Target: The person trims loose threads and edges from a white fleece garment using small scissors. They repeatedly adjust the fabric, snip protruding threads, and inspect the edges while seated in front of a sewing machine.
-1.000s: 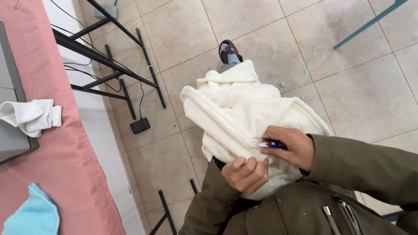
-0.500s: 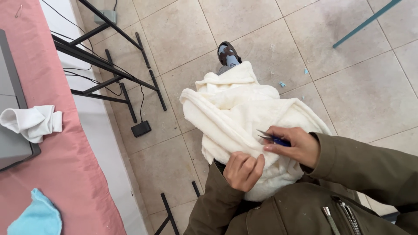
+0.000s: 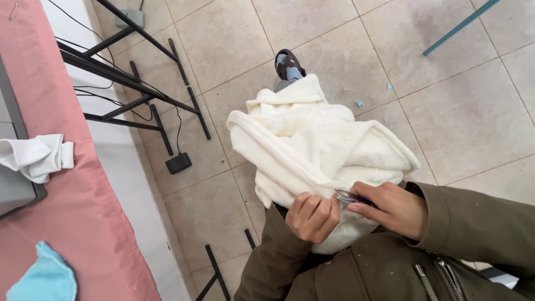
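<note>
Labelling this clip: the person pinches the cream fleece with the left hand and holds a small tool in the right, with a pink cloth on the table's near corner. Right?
Not quite: the head view shows a light blue cloth there, not pink. The rest stands.

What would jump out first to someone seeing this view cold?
The bulky cream fleece fabric heaped on the person's lap fills the middle. At its lower edge the left hand pinches the fabric while the right hand holds small metal snips against it. Far left, a pink table carries a white cloth and a light blue cloth.
</note>
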